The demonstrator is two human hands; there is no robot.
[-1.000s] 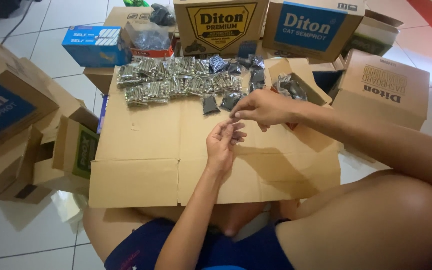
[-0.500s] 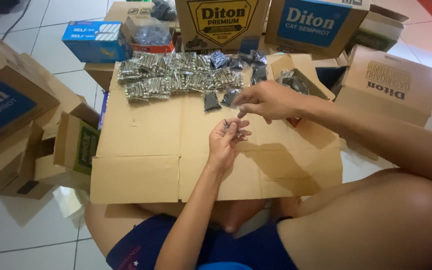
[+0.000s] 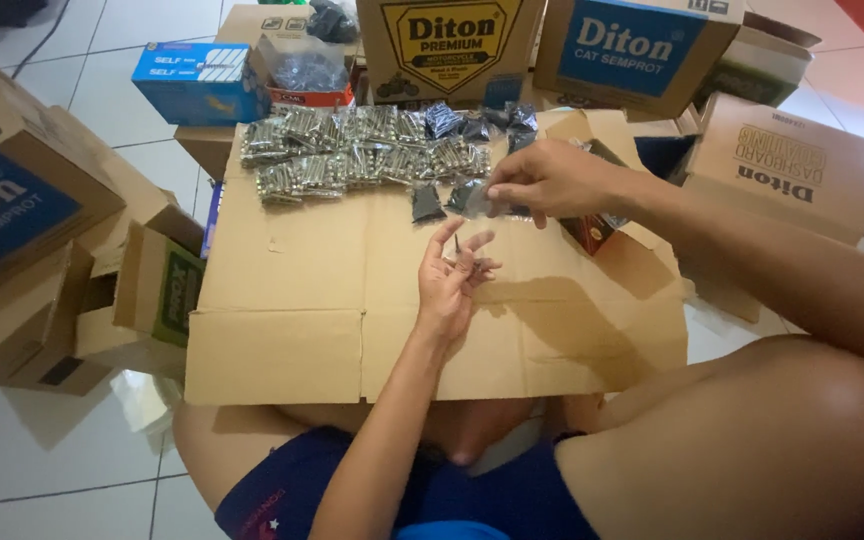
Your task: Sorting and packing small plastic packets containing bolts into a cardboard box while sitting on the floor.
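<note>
Since a moment ago the right hand point(image 3: 552, 180) has drawn back toward the upper middle of the frame, away from the left hand point(image 3: 455, 275), and now the two are clearly apart where before they were nearly touching. That right hand is pinched shut on a small clear plastic bag point(image 3: 480, 198), held just above the flattened cardboard sheet point(image 3: 292, 290); the left, at the centre, has its fingers loosely spread with a few small dark screws point(image 3: 459, 250) caught between thumb and fingertips. I'd judge the grip on those screws a loose one: they could slip and roll off down the cardboard toward the lap, and the limp bag mouth may fold shut, so a screw misses it. Counting is rough. Filled packets of silvery screws point(image 3: 352, 150) lie in a crowded heap along the upper edge, a few dozen, too overlapped to number. Dark packets point(image 3: 427, 203) near the right hand: some six or so. One blue box point(image 3: 197, 80) sits at upper left, and around it stand about seven brown cartons point(image 3: 12, 200). How many screws the left hand holds I cannot tell.
</note>
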